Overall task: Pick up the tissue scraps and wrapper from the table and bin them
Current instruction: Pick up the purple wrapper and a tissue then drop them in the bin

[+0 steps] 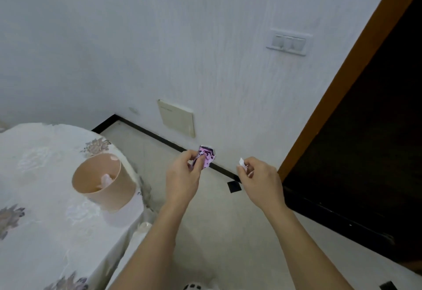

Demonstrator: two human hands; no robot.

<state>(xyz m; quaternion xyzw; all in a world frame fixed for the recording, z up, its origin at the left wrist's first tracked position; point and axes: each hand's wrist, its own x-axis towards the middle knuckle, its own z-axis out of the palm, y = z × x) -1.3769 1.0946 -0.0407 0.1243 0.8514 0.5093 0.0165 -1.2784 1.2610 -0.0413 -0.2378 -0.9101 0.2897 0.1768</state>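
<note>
Pink and black, the crumpled wrapper (205, 157) sits pinched between the thumb and fingers of my left hand (182, 175), held up over the floor (205, 232), off past the table's right edge. White tissue scrap (242, 162) pokes out of my right hand (260, 179), fingers curled closed around it, well apart from the left. Both hands hang in the air beside the table (45, 232). Near its right edge stands the peach bin (114, 189), open, with a pale scrap (106, 180) lying inside it.
</note>
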